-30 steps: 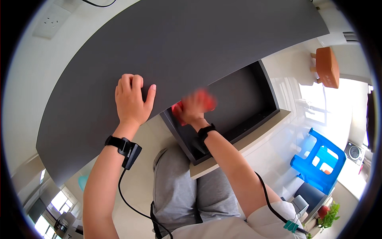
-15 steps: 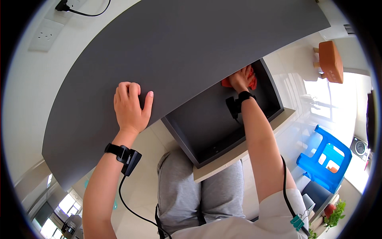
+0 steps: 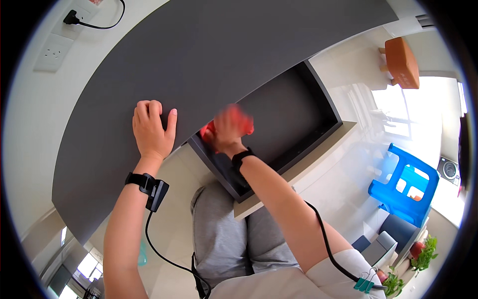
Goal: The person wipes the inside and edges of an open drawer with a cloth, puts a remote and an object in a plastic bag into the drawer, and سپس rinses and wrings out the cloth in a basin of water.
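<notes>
My left hand [image 3: 153, 130] rests palm down on the dark grey desktop [image 3: 214, 50], near its front edge. Its thumb stands apart from the bent fingers, and nothing is held there. Below the desktop a dark grey drawer [image 3: 294, 112] is pulled out over my lap. Inside, at the drawer's left end, my right hand [image 3: 227, 133] presses on a crumpled red cloth [image 3: 244, 121], fingers closed over it. Motion smears that hand and the cloth, so the exact grip is hard to make out.
The drawer's pale front [image 3: 298, 172] sits above my knees. A blue plastic stool [image 3: 388, 192] stands to the right, an orange-brown stool [image 3: 402, 64] farther off. Black cables run from my wrist straps. At the upper left are wall sockets [image 3: 52, 52] with a plug.
My right hand and the red cloth have moved from the drawer's far right end to its left end. My left hand stays on the desktop. The view has shifted slightly.
</notes>
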Demonstrator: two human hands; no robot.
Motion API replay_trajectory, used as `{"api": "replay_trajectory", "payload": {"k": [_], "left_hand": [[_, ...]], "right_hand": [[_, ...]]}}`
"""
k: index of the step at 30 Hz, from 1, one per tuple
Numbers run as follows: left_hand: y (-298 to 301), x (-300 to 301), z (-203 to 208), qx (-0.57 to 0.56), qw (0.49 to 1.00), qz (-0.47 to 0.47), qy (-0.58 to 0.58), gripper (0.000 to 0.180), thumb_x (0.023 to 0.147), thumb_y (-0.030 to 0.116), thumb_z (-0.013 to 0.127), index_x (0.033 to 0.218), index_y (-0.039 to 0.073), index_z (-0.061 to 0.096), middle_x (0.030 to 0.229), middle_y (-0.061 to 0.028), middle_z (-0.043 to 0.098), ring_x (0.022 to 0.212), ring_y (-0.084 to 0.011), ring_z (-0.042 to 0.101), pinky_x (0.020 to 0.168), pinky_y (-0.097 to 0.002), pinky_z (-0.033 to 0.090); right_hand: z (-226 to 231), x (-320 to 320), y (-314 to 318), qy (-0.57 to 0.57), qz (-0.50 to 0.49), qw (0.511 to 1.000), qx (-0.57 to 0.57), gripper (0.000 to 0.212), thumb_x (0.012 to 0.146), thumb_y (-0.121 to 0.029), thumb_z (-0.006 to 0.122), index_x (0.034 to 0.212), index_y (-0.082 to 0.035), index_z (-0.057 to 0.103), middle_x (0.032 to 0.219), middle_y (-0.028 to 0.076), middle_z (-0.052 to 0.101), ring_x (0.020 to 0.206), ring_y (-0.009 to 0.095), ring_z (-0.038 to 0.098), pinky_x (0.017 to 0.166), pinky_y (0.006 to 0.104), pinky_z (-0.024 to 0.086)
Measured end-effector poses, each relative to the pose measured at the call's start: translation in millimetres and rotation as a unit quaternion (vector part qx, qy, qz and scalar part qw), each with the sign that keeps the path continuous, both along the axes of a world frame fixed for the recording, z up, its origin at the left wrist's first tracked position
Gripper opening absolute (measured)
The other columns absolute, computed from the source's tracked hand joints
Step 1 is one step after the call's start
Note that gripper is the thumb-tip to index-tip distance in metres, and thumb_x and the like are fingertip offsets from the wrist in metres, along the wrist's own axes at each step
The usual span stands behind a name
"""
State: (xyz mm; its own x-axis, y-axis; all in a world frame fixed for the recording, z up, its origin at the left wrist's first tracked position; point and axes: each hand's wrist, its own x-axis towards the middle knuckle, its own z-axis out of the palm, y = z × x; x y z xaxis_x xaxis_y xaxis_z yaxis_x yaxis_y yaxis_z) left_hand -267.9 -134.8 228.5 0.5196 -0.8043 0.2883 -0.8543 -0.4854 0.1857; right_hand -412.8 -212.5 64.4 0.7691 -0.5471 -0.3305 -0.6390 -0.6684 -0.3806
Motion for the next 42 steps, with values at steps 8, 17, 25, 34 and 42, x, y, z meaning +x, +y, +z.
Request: {"api": "replay_trajectory", "payload": {"k": [8,17,25,34,42], "left_hand": [[-1.1,0.6,0.6,0.002,1.0,-0.002,0.005,0.025,0.086,0.027,0.058,0.088,0.006,0.045,0.089,-0.0089,0.042,0.085,-0.0282,0.047,0.074,-0.0398,0.039],[0.6,1.0,0.2,0.001,1.0,-0.001,0.012,0.024,0.086,0.027,0.058,0.087,0.007,0.045,0.089,-0.008,0.043,0.084,-0.027,0.047,0.073,-0.039,0.039],[2.2,-0.7,-1.7,0.003,1.0,0.001,0.004,0.023,0.087,0.026,0.058,0.088,0.006,0.045,0.089,-0.009,0.042,0.085,-0.0282,0.047,0.073,-0.0393,0.039],[3.4,1.5,-0.5,0.006,1.0,0.0,0.01,0.024,0.087,0.027,0.058,0.088,0.006,0.045,0.089,-0.009,0.042,0.085,-0.0284,0.047,0.074,-0.0392,0.039],[2.3,1.8,-4.3,-0.007,1.0,-0.007,0.016,0.024,0.086,0.026,0.059,0.089,0.006,0.046,0.09,-0.0088,0.043,0.085,-0.0275,0.047,0.074,-0.0388,0.039]], "right_hand": [[0.9,-12.5,-4.3,-0.037,0.108,0.993,-0.01,0.045,0.094,-0.045,0.038,0.137,-0.03,0.044,0.151,0.0,0.024,0.142,0.024,0.011,0.112,0.0575,0.005],[-28.6,-32.5,-100.1,-0.096,-0.216,0.957,-0.168,0.042,0.092,-0.035,0.046,0.132,-0.023,0.049,0.144,0.008,0.034,0.139,0.029,0.021,0.11,0.058,0.012],[-8.2,-15.1,-13.8,-0.11,-0.076,0.989,-0.067,0.047,0.083,-0.028,0.056,0.13,-0.027,0.051,0.146,0.012,0.03,0.14,0.034,0.016,0.109,0.063,0.007],[9.4,0.4,-22.3,-0.06,0.023,0.994,0.093,0.043,0.085,-0.03,0.056,0.126,-0.042,0.054,0.146,0.0,0.032,0.14,0.021,0.019,0.112,0.0562,0.011],[-24.1,-24.1,-55.8,-0.143,-0.083,0.983,-0.077,0.039,0.079,-0.029,0.062,0.117,-0.031,0.063,0.141,0.009,0.038,0.137,0.029,0.025,0.11,0.0557,0.016]]}}
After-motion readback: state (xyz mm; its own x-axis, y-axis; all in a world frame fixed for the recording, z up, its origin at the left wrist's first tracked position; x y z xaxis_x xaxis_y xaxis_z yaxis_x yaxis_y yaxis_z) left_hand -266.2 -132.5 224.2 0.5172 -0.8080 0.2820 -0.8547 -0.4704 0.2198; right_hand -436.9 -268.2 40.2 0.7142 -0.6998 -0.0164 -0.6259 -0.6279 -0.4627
